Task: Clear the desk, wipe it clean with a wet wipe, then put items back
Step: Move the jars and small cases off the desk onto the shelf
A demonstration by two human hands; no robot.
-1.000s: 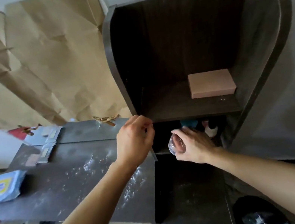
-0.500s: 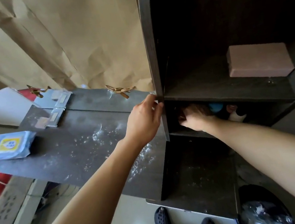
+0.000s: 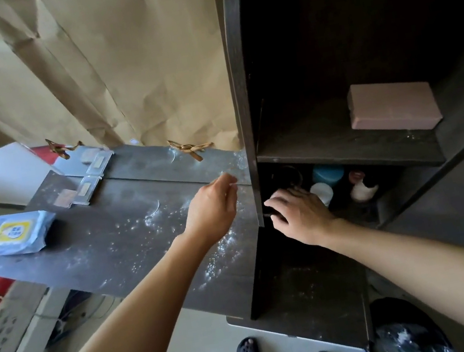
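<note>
While the right hand [image 3: 299, 213] sits under the shelf [image 3: 326, 140], fingers spread, the left hand [image 3: 211, 207] hovers, grip slack.
Wipes [image 3: 16, 234] lie well left of it on the tabletop [image 3: 112, 243].

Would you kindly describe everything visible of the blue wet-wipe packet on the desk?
The soft blue plastic wet-wipe packet has a yellow label on top. It lies flat, apparently closed, at the left end of the dusty dark wooden desk, one corner seemingly past the edge. Only the desk touches it.
</note>
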